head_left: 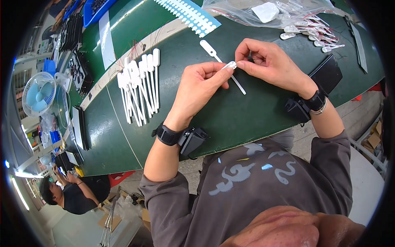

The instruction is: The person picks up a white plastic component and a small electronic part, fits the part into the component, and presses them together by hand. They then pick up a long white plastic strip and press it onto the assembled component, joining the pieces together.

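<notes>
Between the thumb and forefinger of my left hand [207, 80] is a small white plastic part [231, 65] with a rounded end. My right hand [267, 64] is closed in a pinch at that end; whatever its fingertips hold is too small to make out. Under my hands a white stick with a flat paddle head [208, 48] lies slantwise on the green table [230, 119]. To the left rests a bundle of similar white paddle-headed sticks [138, 82], with thin red and dark wires around their far ends. A pile of small white parts with wires [310, 33] lies at the far right.
A clear plastic bag [247, 10] and a blue sheet of white stickers [191, 18] lie at the back. A dark flat case [327, 74] sits beside my right wrist. Further left are a fan [39, 94], a blue bin [96, 10] and a seated person [76, 193].
</notes>
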### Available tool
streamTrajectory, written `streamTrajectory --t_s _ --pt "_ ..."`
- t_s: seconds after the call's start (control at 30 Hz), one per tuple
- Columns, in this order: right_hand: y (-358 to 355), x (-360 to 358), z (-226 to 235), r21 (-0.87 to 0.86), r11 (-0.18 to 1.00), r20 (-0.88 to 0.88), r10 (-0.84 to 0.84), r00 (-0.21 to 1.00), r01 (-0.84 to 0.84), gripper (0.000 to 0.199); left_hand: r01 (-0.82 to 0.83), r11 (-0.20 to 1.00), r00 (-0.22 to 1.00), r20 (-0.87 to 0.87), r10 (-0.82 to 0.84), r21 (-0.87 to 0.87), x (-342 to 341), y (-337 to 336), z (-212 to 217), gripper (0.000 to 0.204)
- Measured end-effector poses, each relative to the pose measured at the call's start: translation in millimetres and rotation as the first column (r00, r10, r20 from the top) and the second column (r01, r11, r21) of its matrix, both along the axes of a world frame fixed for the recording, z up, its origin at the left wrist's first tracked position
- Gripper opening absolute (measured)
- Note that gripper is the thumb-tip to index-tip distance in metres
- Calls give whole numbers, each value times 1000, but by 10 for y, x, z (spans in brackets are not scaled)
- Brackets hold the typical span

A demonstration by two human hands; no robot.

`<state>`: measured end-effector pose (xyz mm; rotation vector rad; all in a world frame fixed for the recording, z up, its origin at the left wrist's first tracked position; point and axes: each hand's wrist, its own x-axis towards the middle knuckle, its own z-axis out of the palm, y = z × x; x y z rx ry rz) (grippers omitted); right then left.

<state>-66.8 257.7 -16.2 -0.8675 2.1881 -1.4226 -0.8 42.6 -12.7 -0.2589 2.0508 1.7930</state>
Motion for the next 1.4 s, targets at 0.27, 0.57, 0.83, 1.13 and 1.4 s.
streamTrajectory --t_s 0.27,0.57,0.83,1.13,1.4 --pt "-1 -10 -17 16 1000 -8 -1 1000 2 10 -19 1000 1000 -1 19 5 5 2 12 27" --pt "1 -8 -69 -32 1000 -17 0 1000 -1 10 -21 1000 999 -34 20 -16 18 26 -38 23" --pt "-6 -5 -41 -7 1000 -9 -14 1000 13 11 -24 1000 999 -23 23 -19 28 23 -39 22" --pt "-2 -14 -75 -9 1000 -65 -16 998 15 10 -15 1000 999 -34 15 7 27 9 -63 25" --pt "1 -12 -61 -54 998 -140 11 990 -19 8 -13 999 1000 -22 14 33 17 -25 -56 28"
